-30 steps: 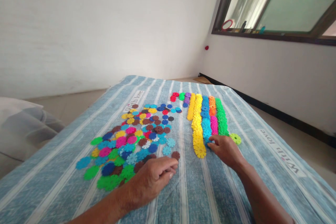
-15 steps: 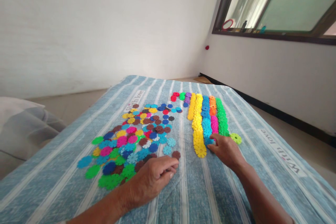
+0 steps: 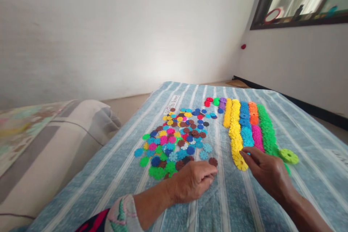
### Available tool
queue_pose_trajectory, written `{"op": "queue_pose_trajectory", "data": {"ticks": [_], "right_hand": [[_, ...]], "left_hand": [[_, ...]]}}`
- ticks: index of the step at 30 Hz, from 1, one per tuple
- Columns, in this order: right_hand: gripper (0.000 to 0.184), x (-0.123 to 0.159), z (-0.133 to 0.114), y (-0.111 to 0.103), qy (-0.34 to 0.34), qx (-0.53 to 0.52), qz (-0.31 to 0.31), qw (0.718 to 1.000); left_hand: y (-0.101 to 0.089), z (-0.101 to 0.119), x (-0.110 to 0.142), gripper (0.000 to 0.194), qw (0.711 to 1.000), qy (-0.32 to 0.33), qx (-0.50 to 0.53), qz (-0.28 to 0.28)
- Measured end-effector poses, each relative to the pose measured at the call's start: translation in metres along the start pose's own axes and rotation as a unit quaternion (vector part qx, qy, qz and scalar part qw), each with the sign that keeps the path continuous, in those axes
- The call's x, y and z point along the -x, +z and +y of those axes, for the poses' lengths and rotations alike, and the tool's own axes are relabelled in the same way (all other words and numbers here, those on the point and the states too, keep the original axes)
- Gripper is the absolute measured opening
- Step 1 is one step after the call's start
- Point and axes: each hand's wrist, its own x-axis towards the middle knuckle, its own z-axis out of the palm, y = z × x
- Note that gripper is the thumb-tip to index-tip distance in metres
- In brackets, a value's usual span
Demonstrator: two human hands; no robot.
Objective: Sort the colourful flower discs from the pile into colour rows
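Observation:
Flat plastic snowflake discs lie on a striped blue cloth (image 3: 122, 195). My left hand (image 3: 194, 181) rests closed by the near right edge of a loose mixed-colour pile (image 3: 174, 141), close to a brown disc (image 3: 213, 161). Whatever its curled fingers hold is hidden. My right hand (image 3: 268, 166) is pinched over the near end of the rows, beside the yellow row (image 3: 235, 130) and the light blue discs (image 3: 247, 135). Nothing can be made out between its fingertips. Pink discs (image 3: 257, 137) and a green row (image 3: 266, 127) run beyond it, with a lime green disc (image 3: 288, 156) near its knuckles.
Short groups of red (image 3: 208, 101), green (image 3: 216, 101) and purple discs (image 3: 222, 102) sit at the far end, near a narrower yellow-orange row (image 3: 227, 113). Bedding (image 3: 62, 145) lies left of the cloth-covered surface. A wall and a window (image 3: 299, 3) stand beyond.
The view has turned left, so everything appears shifted right. My right hand has drawn back slightly from the light blue discs towards the yellow row's near end. My left hand stays closed by the pile.

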Motion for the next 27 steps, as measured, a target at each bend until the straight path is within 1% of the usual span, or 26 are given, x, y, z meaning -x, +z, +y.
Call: {"op": "queue_pose_trajectory", "data": {"ticks": [2,5,7,9,11,13,15,17,19,22,24,27], "right_hand": [[0.033,0.007,-0.015,0.009,-0.072,-0.021,-0.011,0.997],[0.03,0.016,-0.038,0.023,-0.173,-0.037,-0.029,0.984],[0.031,0.02,-0.048,0.03,-0.221,-0.044,-0.031,0.974],[0.033,0.023,-0.053,0.035,-0.247,-0.048,-0.04,0.967],[0.035,0.024,-0.053,0.038,-0.251,-0.049,-0.056,0.965],[0.034,0.025,-0.051,0.04,-0.239,-0.051,-0.073,0.967],[0.03,0.026,-0.048,0.042,-0.224,-0.054,-0.093,0.969],[0.028,0.027,-0.045,0.044,-0.21,-0.055,-0.118,0.969],[0.026,0.028,-0.043,0.047,-0.196,-0.054,-0.137,0.969],[0.024,0.028,-0.043,0.05,-0.177,-0.052,-0.156,0.97],[0.023,0.027,-0.043,0.05,-0.169,-0.055,-0.169,0.97],[0.023,0.026,-0.044,0.05,-0.161,-0.054,-0.178,0.969]], "left_hand": [[0.0,0.001,0.001,0.015,0.999,0.023,-0.028,0.005],[0.0,0.002,0.003,0.016,0.997,0.038,-0.068,0.027],[0.001,0.001,0.004,0.016,0.993,0.04,-0.097,0.05],[0.002,-0.001,0.005,0.016,0.989,0.042,-0.125,0.068],[0.0,-0.005,0.005,0.018,0.984,0.041,-0.15,0.083],[-0.006,-0.012,0.004,0.022,0.981,0.014,-0.163,0.108],[-0.017,-0.022,0.004,0.023,0.975,-0.049,-0.165,0.141],[-0.032,-0.032,0.005,0.021,0.966,-0.131,-0.161,0.155],[-0.047,-0.041,0.007,0.018,0.958,-0.194,-0.162,0.136],[-0.063,-0.048,0.009,0.018,0.949,-0.253,-0.165,0.091],[-0.069,-0.048,0.01,0.02,0.944,-0.273,-0.178,0.053],[-0.07,-0.043,0.009,0.022,0.936,-0.28,-0.214,0.002]]}}
